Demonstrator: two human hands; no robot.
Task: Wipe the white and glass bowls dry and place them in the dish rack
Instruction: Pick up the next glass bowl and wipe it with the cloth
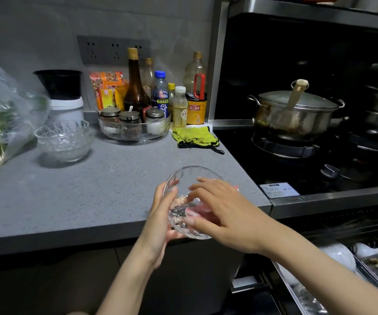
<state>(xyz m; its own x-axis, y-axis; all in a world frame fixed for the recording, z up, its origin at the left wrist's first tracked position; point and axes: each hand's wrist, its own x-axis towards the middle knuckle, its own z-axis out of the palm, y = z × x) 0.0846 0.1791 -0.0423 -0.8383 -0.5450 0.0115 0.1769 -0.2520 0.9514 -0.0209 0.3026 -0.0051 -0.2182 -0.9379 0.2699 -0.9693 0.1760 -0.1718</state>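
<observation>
Cradling the glass bowl (184, 176) from below and from the side, the left hand (158, 220) curls its fingers round the outer wall and holds it tilted in the air, just over the front edge of the grey table (88, 192), mouth turned up and away. The right hand (225, 214) lies over the near rim with its fingers bent down into the bowl and its thumb against the outside, so that it pinches the wall between them. Something pink shows through the glass under those fingers, too blurred to name. Farther back on the table, to the left, stands a stack of glass bowls (64, 139), well apart from the held one, beside a plastic bag of greens (1, 114). A green cloth (195, 137) lies near the stove (297, 169), where a lidded steel pot (295, 112) sits on a burner. Low on the right, the dish rack (297, 294) is open, with white dishes (340, 255) inside.
</observation>
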